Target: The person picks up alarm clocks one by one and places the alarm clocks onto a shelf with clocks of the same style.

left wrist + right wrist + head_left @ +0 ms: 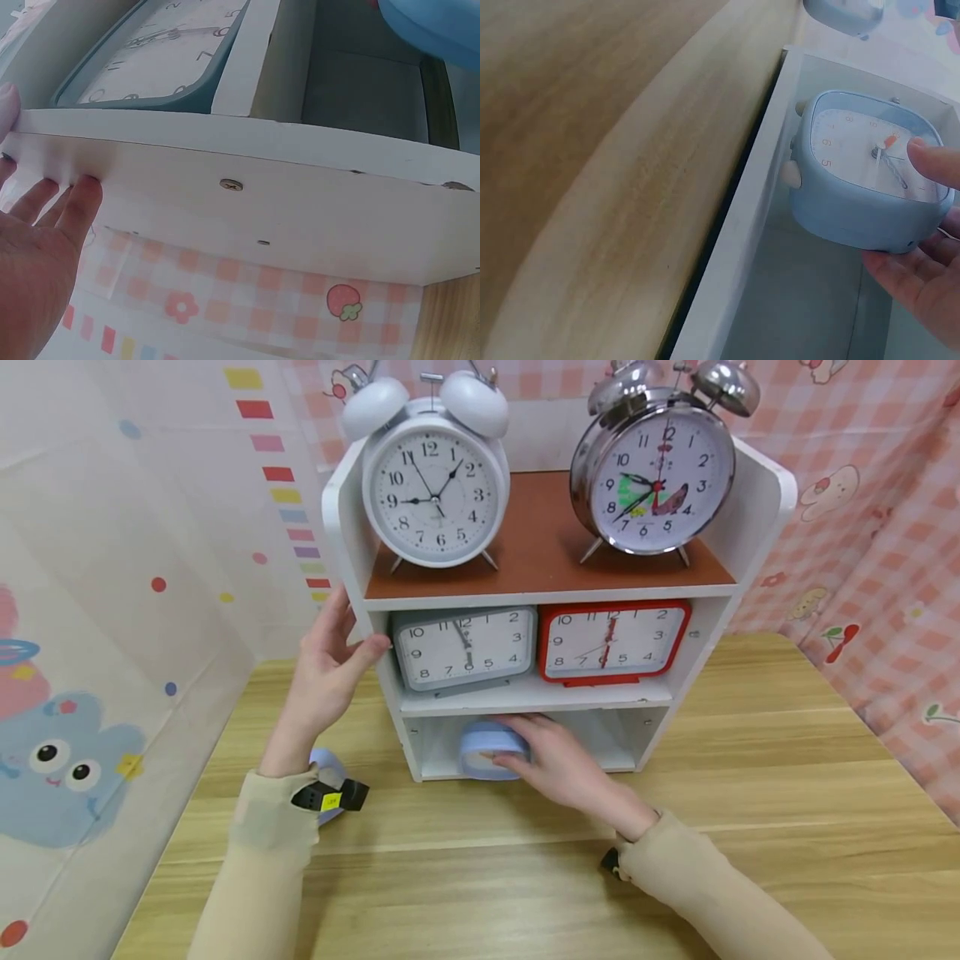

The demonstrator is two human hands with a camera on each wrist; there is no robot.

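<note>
My right hand [558, 760] grips a light-blue alarm clock [480, 747] in the bottom compartment of a white shelf unit [551, 596]. In the right wrist view, the thumb lies on the front of this rounded-square clock [855, 210], with the other fingers behind and beneath it. My left hand [327, 668] touches the shelf's left side panel, thumb near the front edge. The left wrist view shows its fingertips [88, 191] against the panel [165, 176]. Beside my left wrist, a second light-blue clock [324, 760] is on the table, partly hidden by the wrist and its strap.
On the top shelf stand a white twin-bell clock [450, 527] and a silver twin-bell clock [682, 485]. A tilted grey-blue rectangular clock [487, 647] and a red-framed clock [585, 652] occupy the middle shelf. The unit stands on a wooden table [465, 893] before patterned cloth.
</note>
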